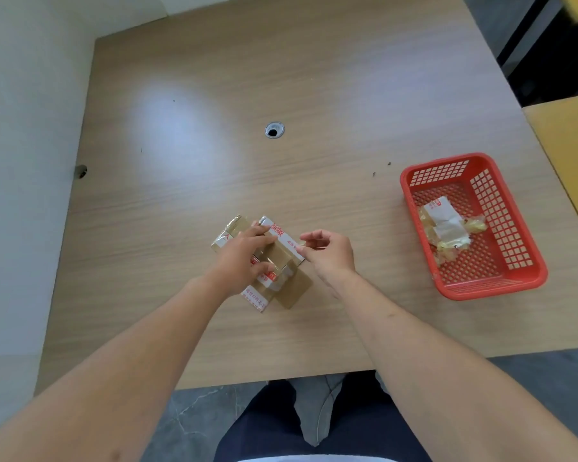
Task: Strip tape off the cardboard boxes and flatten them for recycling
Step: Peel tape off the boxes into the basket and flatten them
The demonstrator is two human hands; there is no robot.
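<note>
basket (511, 248): red, right side of table (314, 78); holds crumpled tape scraps (447, 228)
left hand (244, 258): fingers curled over cardboard box (274, 261)
right hand (331, 251): fingertips pinching tape strip (302, 243) at box edge

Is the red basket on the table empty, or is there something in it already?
Not empty. The red basket holds crumpled strips of peeled tape on its floor, toward its left side.

Brown cardboard box (274, 258) (flaps splayed open) bears white red-printed tape (286, 240).
</note>
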